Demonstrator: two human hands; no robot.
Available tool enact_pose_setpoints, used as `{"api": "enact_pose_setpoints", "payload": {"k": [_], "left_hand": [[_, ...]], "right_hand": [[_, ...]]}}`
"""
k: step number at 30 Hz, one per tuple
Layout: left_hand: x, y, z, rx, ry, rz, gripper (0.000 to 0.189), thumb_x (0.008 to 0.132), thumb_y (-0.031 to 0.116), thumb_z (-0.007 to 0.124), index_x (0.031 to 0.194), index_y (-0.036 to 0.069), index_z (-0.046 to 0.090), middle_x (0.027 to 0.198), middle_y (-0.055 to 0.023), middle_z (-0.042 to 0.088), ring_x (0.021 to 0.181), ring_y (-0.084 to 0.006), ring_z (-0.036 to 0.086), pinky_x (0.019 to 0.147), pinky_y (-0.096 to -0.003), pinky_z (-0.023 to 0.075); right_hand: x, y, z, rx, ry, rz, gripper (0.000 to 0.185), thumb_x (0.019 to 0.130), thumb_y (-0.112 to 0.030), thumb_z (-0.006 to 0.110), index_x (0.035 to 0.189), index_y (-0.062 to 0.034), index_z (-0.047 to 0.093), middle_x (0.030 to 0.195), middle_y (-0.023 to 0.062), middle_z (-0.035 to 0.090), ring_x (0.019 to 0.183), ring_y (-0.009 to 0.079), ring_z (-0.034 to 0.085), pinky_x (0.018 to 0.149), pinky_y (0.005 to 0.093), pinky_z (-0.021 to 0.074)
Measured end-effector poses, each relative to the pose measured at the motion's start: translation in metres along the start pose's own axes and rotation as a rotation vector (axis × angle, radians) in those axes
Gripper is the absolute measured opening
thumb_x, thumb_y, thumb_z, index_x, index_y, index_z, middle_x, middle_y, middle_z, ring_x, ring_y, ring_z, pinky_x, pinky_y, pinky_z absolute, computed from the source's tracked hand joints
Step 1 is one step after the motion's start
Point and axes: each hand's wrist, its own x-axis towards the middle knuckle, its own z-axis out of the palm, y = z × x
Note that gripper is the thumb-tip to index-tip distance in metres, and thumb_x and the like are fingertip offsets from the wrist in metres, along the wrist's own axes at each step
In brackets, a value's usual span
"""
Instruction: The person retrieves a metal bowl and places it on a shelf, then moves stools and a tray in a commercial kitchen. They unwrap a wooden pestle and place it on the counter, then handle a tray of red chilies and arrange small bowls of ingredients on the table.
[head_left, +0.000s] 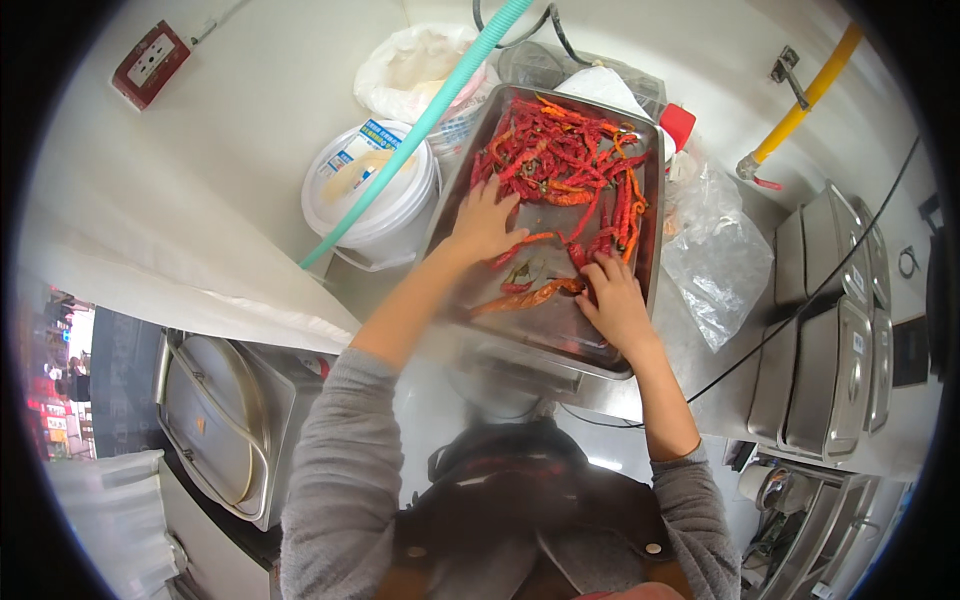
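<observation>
A rectangular stainless steel tray (525, 334) lies before me with a heap of wrinkled red and orange chili peppers (551, 150) at its far end. Fingers spread, my left hand (486, 223) reaches over the tray's left side, its fingertips at the heap's near edge. My right hand (616, 300) is low on the right side, its fingers apart and touching the lower peppers there. Between the hands lie a few loose peppers, among them a long brownish-orange dried chili (517, 301) and a small pepper with a dry green stem (517, 287).
Left of the tray stands a lidded white plastic bucket (315, 187), crossed by a turquoise corrugated hose (420, 135). An open white sack (375, 75) sits behind it. To the right are a clear plastic bag (712, 255) and lidded steel containers (825, 375); a thin black cable (795, 311) crosses there.
</observation>
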Motion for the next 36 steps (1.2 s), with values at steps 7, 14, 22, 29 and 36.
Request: {"api": "enact_pose_setpoints", "payload": {"k": [7,14,22,29,36], "left_hand": [[-0.018,-0.002,-0.009,0.093,-0.152,0.066,0.053,0.083,0.044,0.058,0.126,0.013,0.052,0.14,-0.0155,0.037,0.128,-0.0377,0.033,0.104,-0.0458,0.0314],[-0.016,-0.003,-0.012,0.096,-0.13,-0.01,0.049,0.082,0.032,0.062,0.125,0.01,0.051,0.139,-0.0172,0.037,0.124,-0.0403,0.037,0.103,-0.0454,0.0336],[-0.035,0.003,-0.038,-0.023,-0.061,-0.174,0.075,0.067,0.031,0.077,0.131,0.01,0.045,0.132,-0.0268,0.038,0.121,-0.0415,0.04,0.1,-0.0435,0.0376],[-0.013,0.017,-0.032,-0.036,-0.198,-0.286,0.097,0.055,0.028,0.085,0.137,0.011,0.034,0.124,-0.0285,0.04,0.111,-0.0429,0.047,0.093,-0.0446,0.043],[0.031,-0.005,0.01,-0.309,0.003,-0.203,0.078,0.059,0.014,0.079,0.128,0.009,0.042,0.115,-0.0253,0.042,0.107,-0.0408,0.049,0.091,-0.0409,0.044]], "right_hand": [[-0.015,0.012,-0.006,0.072,-0.017,-0.09,0.04,0.075,-0.011,0.065,0.114,-0.0066,0.054,0.13,0.0151,0.046,0.125,0.0359,0.039,0.098,0.045,0.0389],[0.0,0.016,0.003,-0.016,0.05,0.031,0.044,0.074,-0.008,0.065,0.117,-0.0044,0.052,0.131,0.0194,0.043,0.125,0.0408,0.038,0.098,0.0431,0.04],[0.022,0.022,-0.005,0.054,0.109,0.204,0.082,0.065,-0.021,0.078,0.135,-0.0095,0.037,0.142,0.0313,0.02,0.128,0.0464,0.03,0.102,0.0449,0.0365],[0.05,0.025,0.002,0.084,0.029,0.306,0.095,0.055,-0.021,0.082,0.137,-0.0119,0.035,0.143,0.031,0.017,0.121,0.0472,0.035,0.099,0.0463,0.0383],[0.093,0.043,0.019,0.23,0.15,0.207,0.08,0.057,-0.018,0.079,0.129,-0.0113,0.044,0.134,0.0264,0.031,0.118,0.0444,0.038,0.098,0.0439,0.0393]]}}
